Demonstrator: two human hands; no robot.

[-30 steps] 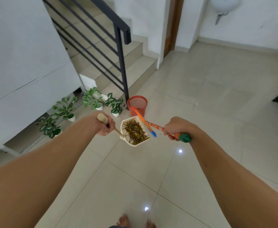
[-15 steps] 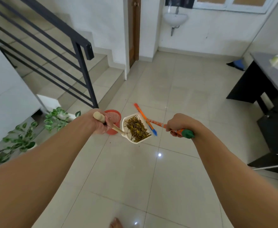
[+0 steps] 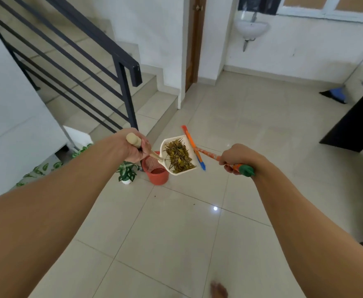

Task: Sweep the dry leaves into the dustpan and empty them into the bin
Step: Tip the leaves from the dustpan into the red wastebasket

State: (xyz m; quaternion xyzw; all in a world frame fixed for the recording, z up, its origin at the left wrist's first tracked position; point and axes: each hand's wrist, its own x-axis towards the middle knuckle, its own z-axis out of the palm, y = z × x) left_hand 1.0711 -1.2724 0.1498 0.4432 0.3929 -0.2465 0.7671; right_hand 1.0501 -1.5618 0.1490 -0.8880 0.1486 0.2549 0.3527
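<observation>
1. Dry leaves (image 3: 179, 157) lie heaped in a white dustpan (image 3: 163, 152), held roughly level in the air above the red bin (image 3: 157, 175) and slightly to its right. The pan's near corner overlaps the bin's rim in the head view.
2. The left hand (image 3: 136, 148) grips the pan's wooden handle (image 3: 133, 139) almost directly above the bin and is the nearer hand to it. The pan's long axis runs from that handle out to the right, away from the bin's mouth.
3. The right hand (image 3: 237, 159), well to the right of the bin, is clenched round a broom (image 3: 206, 153), whose head (image 3: 191, 144) lies along the pan's far side.
4. Emptying appears to call for drawing the pan left over the bin's mouth and tipping it; the broom head so close beside it could get in the way.
5. A potted plant (image 3: 127, 172) stands just left of the bin and a stair railing (image 3: 131, 104) rises behind it.
</observation>
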